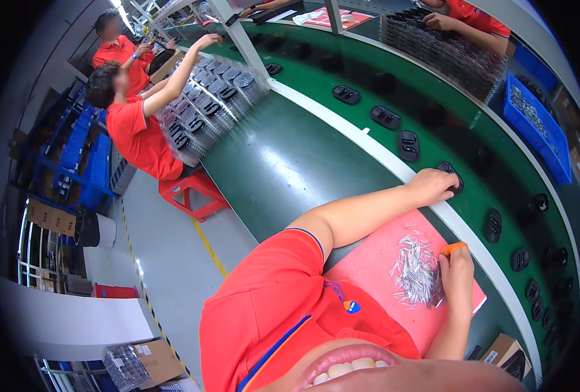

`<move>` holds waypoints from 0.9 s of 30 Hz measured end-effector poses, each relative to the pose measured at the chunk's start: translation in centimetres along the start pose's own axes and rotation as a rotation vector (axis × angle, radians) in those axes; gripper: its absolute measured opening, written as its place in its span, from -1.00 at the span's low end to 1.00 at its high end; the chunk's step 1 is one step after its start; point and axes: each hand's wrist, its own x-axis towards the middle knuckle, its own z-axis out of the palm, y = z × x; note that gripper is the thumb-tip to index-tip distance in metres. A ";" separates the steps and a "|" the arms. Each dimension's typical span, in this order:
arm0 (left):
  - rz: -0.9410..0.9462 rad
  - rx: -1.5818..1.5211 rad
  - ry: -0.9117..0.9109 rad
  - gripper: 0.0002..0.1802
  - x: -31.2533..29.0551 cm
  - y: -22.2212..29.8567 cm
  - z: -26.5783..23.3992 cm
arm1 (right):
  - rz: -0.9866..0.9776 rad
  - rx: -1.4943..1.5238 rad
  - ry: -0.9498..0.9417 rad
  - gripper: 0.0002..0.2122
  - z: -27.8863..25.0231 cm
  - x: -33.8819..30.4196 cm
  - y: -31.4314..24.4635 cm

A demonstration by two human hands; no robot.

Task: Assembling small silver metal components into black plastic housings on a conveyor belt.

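Note:
My left hand reaches over the white rail onto the green conveyor belt. Its fingers are closed on the edge of a black oval part, and they partly cover it. Near the belt's edge my right hand is curled around a small orange object, whose kind I cannot make out. Beside that hand, a heap of thin shiny metal pins lies on a pink mat.
More black oval parts sit spaced along the green belt. Clear plastic trays of black parts stand at the far left, beside a seated co-worker. A blue bin is across the belt, and a cardboard box at near right.

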 end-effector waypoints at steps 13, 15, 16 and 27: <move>-0.103 0.081 -0.008 -0.81 -0.5 -1.5 0.2 | -0.014 -0.029 -0.048 -0.89 0.7 0.2 0.2; -0.064 0.071 -0.008 -0.80 -0.5 -2.2 0.5 | -0.037 0.034 -0.033 -0.90 0.2 0.3 0.1; -0.025 0.063 -0.007 -0.78 -0.5 -2.4 0.6 | -0.063 0.098 -0.018 -0.90 0.0 0.4 0.1; -0.282 -0.521 0.081 -0.88 -0.3 -1.0 -2.1 | 0.377 0.770 -0.012 -0.80 0.8 2.6 -0.3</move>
